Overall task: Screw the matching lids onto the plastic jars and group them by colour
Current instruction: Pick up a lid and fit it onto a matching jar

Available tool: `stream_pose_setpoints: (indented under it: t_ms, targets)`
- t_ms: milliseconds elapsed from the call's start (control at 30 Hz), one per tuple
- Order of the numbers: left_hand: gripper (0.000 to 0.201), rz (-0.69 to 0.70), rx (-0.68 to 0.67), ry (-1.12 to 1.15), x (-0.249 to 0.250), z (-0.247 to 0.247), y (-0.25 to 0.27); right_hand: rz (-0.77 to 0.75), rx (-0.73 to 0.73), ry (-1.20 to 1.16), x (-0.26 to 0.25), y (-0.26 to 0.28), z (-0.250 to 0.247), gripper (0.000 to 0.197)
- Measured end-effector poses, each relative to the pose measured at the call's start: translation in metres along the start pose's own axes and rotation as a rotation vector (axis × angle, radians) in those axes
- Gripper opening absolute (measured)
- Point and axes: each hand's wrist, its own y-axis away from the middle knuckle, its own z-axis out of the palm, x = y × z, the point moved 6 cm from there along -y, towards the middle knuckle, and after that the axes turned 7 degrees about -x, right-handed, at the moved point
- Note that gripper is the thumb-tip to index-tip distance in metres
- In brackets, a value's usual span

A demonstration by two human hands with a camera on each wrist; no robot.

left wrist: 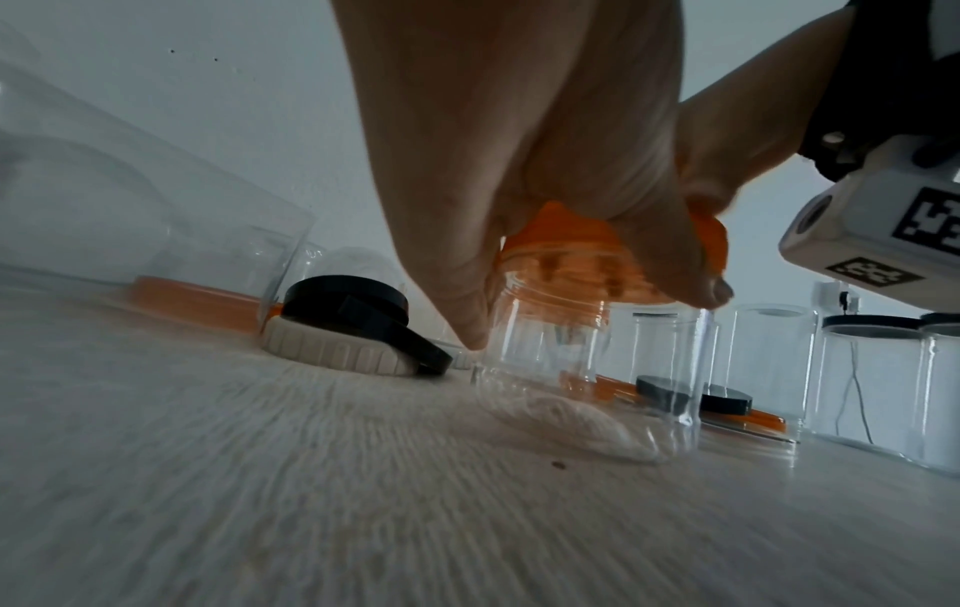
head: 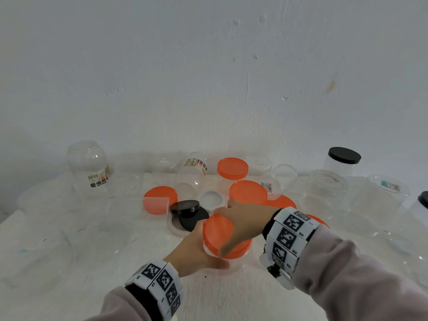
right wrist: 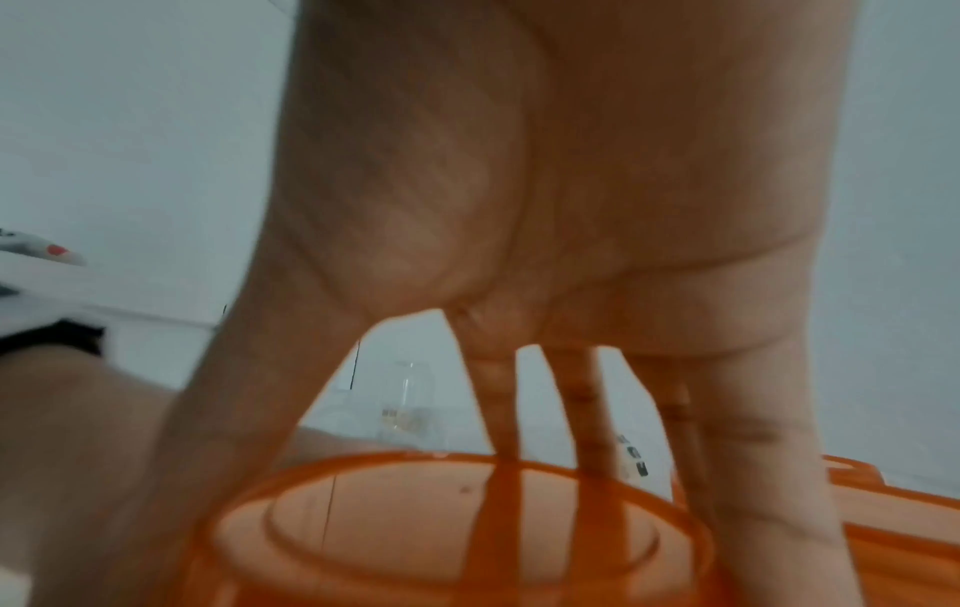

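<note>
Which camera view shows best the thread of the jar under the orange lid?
The left wrist view: the jar's threaded neck shows below the tilted orange lid. In the head view both hands hide it; the right wrist view shows only the lid.

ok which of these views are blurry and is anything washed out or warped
Head view: mostly sharp, though the right hand on the orange lid is motion-smeared, and the clear jars fade into the pale table. Left wrist view: the tabletop streaks with blur and bows from the wide lens. Right wrist view: soft all over, palm dim against the bright wall.
</note>
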Motion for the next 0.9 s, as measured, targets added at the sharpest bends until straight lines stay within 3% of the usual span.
stream_pose_setpoints:
  t_ms: [100, 167, 400, 700, 900]
  targets:
    - [0.104, 0.008, -0.005, 0.0, -0.002, 0.001, -0.001, 0.091, 0.084, 0.007, 0.004, 0.0, 0.001, 0.101]
    - [0.108, -0.005, -0.001, -0.013, -0.003, 0.0, -0.002, 0.096, 0.065, 0.022, 0.007, 0.0, -0.001, 0.103]
    - [0.109, -0.015, 0.003, -0.03, -0.003, 0.0, -0.004, -0.091, -0.074, 0.008, -0.001, 0.004, -0.003, 0.098]
    - [0.101, 0.009, -0.006, -0.003, -0.001, 0.002, -0.003, 0.055, 0.106, 0.01, 0.005, -0.001, 0.001, 0.102]
    - [0.107, -0.007, 0.005, -0.02, -0.004, 0.0, -0.005, -0.125, -0.029, -0.024, -0.003, 0.002, -0.003, 0.101]
